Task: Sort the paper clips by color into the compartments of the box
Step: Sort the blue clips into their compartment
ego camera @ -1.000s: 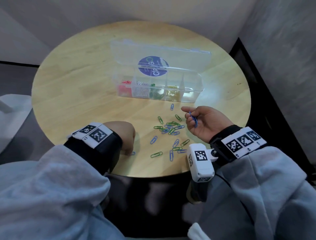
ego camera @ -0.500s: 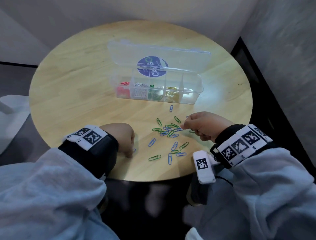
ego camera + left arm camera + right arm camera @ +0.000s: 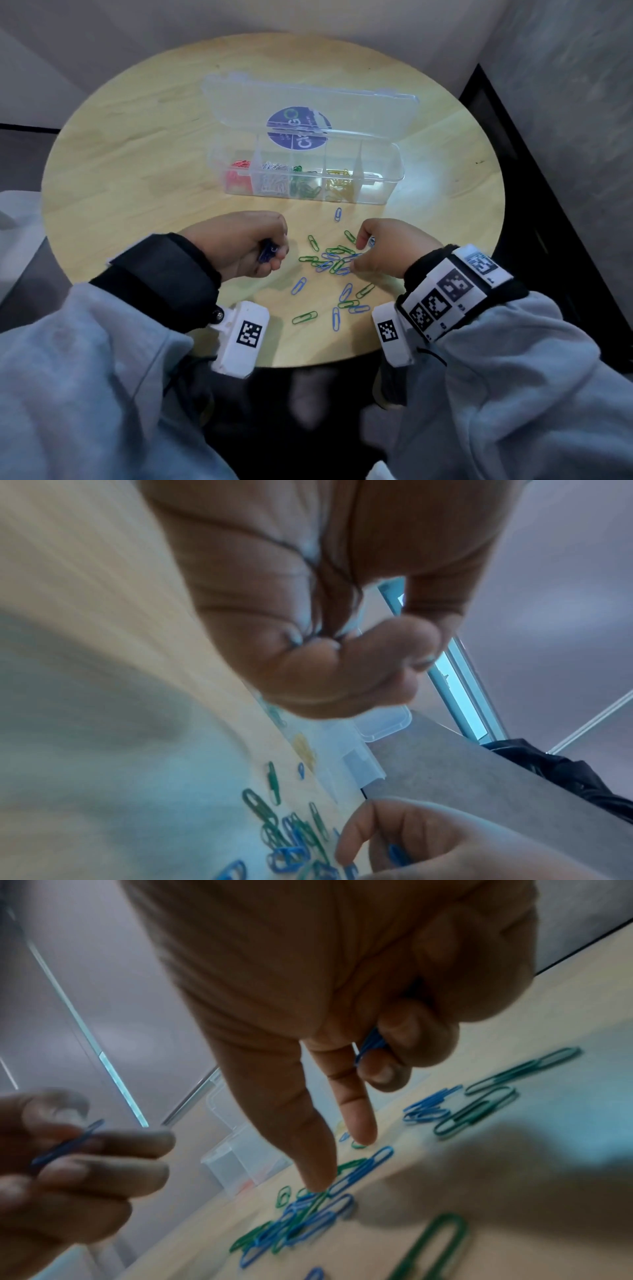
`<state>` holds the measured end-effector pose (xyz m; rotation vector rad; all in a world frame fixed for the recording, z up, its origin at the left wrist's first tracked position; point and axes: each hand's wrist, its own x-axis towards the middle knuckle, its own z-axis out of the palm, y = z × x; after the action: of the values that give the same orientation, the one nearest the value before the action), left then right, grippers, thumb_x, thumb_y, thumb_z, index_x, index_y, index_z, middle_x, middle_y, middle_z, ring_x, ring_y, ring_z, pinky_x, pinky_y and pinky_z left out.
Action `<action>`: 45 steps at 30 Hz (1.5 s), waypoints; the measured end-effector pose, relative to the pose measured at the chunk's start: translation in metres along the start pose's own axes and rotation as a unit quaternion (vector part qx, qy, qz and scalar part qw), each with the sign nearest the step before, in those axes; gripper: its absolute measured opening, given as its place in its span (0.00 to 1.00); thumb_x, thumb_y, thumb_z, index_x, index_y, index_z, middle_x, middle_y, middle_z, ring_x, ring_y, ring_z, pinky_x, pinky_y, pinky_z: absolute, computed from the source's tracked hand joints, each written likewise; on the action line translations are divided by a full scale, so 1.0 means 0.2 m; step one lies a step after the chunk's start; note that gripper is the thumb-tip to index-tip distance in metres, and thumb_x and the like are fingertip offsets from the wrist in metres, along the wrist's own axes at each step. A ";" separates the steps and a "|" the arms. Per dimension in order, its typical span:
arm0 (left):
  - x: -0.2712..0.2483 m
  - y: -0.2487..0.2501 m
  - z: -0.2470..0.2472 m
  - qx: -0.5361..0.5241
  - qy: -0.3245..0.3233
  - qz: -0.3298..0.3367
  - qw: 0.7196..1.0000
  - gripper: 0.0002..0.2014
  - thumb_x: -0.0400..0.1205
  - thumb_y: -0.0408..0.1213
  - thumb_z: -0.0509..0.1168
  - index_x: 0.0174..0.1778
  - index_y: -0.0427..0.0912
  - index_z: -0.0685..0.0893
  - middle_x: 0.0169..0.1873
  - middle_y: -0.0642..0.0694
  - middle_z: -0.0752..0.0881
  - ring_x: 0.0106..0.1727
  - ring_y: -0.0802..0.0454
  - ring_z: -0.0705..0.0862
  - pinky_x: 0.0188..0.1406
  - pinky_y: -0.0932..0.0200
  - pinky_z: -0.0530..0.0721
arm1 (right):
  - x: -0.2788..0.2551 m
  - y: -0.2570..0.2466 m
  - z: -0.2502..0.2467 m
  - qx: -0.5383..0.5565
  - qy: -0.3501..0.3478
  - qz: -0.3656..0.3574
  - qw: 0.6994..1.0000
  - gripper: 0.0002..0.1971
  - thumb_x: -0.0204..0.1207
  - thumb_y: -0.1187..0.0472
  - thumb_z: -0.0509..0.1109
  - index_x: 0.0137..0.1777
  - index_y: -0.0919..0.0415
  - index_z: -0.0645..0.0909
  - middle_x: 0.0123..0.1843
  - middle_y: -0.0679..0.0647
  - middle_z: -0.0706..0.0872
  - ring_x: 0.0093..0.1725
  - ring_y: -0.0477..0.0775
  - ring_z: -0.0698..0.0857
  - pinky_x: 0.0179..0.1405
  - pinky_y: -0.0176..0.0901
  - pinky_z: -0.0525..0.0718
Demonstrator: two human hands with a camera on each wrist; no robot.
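pale wood round desk (image 3: 137, 178) in a grey-walled corner; clear box (image 3: 376, 192) behind loose paper clips (image 3: 329, 263). left wrist view: left hand (image 3: 308, 642) clenched on blue clips. right wrist view: right hand (image 3: 342, 1015) pinches blue clip (image 3: 368, 1045).

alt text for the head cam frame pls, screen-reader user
Over a round wooden table, the left hand holds blue paper clips while the right hand picks at a loose pile of blue and green clips. Behind them an open clear box holds red, white, green and yellow clips in separate compartments.
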<state>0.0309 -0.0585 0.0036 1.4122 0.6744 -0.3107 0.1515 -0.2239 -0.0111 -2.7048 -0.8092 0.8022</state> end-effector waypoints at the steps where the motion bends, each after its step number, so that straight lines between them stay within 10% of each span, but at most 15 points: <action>1: 0.00 0.01 0.00 -0.023 -0.003 0.006 1.000 0.03 0.61 0.31 0.57 0.26 0.43 0.69 0.20 0.47 0.76 0.17 0.55 0.74 0.13 0.72 0.69 | 0.00 -0.01 0.01 -0.013 -0.006 0.004 1.000 0.10 0.69 0.55 0.74 0.47 0.55 0.77 0.39 0.48 0.76 0.45 0.54 0.78 0.31 0.39 0.71; 13: 0.07 0.02 0.04 -0.033 0.060 0.026 0.997 0.19 0.76 0.20 0.58 0.25 0.46 0.65 0.25 0.48 0.75 0.19 0.58 0.70 0.14 0.71 0.63 | -0.02 -0.03 0.03 -0.019 -0.019 -0.013 1.000 0.13 0.67 0.55 0.75 0.46 0.55 0.74 0.35 0.46 0.75 0.37 0.52 0.76 0.28 0.38 0.69; 19: 0.09 0.01 0.09 0.098 0.085 0.033 0.991 0.16 0.75 0.31 0.70 0.30 0.47 0.69 0.25 0.49 0.72 0.22 0.55 0.66 0.19 0.66 0.61 | -0.01 -0.07 0.04 -0.036 -0.048 -0.037 0.998 0.07 0.72 0.59 0.72 0.44 0.54 0.76 0.33 0.46 0.74 0.41 0.53 0.77 0.27 0.36 0.68; 23: 0.07 -0.04 0.11 0.435 0.079 0.020 0.897 0.07 0.74 0.42 0.71 0.40 0.50 0.79 0.28 0.55 0.77 0.28 0.57 0.74 0.29 0.62 0.67 | -0.01 -0.08 0.05 -0.040 -0.063 -0.035 0.997 0.04 0.72 0.63 0.70 0.43 0.55 0.77 0.33 0.48 0.77 0.40 0.54 0.78 0.29 0.36 0.71; 27: 0.07 -0.05 0.12 0.557 0.103 -0.006 0.824 0.09 0.73 0.49 0.71 0.39 0.50 0.79 0.31 0.55 0.76 0.39 0.52 0.76 0.34 0.61 0.68 | -0.02 -0.09 0.05 -0.056 -0.081 -0.034 0.995 0.03 0.73 0.65 0.67 0.44 0.58 0.79 0.43 0.53 0.82 0.43 0.55 0.80 0.34 0.39 0.76; 31: 0.08 -0.04 0.13 0.561 0.102 -0.013 0.822 0.11 0.71 0.50 0.73 0.40 0.50 0.80 0.32 0.55 0.76 0.42 0.51 0.77 0.32 0.61 0.68 | -0.02 -0.08 0.05 -0.058 -0.085 -0.028 0.994 0.04 0.70 0.66 0.68 0.37 0.57 0.78 0.39 0.53 0.82 0.41 0.55 0.80 0.31 0.37 0.75; 35: 0.09 -0.05 0.17 0.580 0.089 -0.007 0.809 0.07 0.72 0.44 0.73 0.38 0.49 0.81 0.36 0.52 0.82 0.42 0.50 0.79 0.29 0.63 0.68 | 0.00 -0.05 0.05 -0.051 -0.092 -0.027 0.994 0.13 0.69 0.65 0.69 0.27 0.55 0.72 0.28 0.50 0.77 0.42 0.58 0.83 0.52 0.43 0.82; 41: 0.08 -0.05 0.18 0.590 0.073 -0.009 0.804 0.01 0.72 0.39 0.69 0.36 0.47 0.83 0.33 0.51 0.83 0.37 0.50 0.79 0.28 0.65 0.69 | -0.01 0.00 -0.02 0.072 -0.092 -0.021 0.993 0.09 0.65 0.66 0.73 0.28 0.57 0.77 0.29 0.53 0.82 0.30 0.53 0.77 0.32 0.40 0.75; 45: 0.09 -0.03 0.11 0.460 0.025 0.003 0.888 0.08 0.73 0.39 0.70 0.29 0.47 0.79 0.25 0.52 0.79 0.28 0.53 0.75 0.32 0.63 0.72 | 0.01 0.06 -0.10 0.257 -0.091 -0.019 0.962 0.12 0.70 0.69 0.72 0.30 0.58 0.74 0.27 0.54 0.78 0.23 0.49 0.73 0.22 0.35 0.72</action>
<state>0.0464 -0.0769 -0.0120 2.3317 0.5797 -0.6431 0.1687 -0.2343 0.0004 -2.1742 -0.5817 1.0896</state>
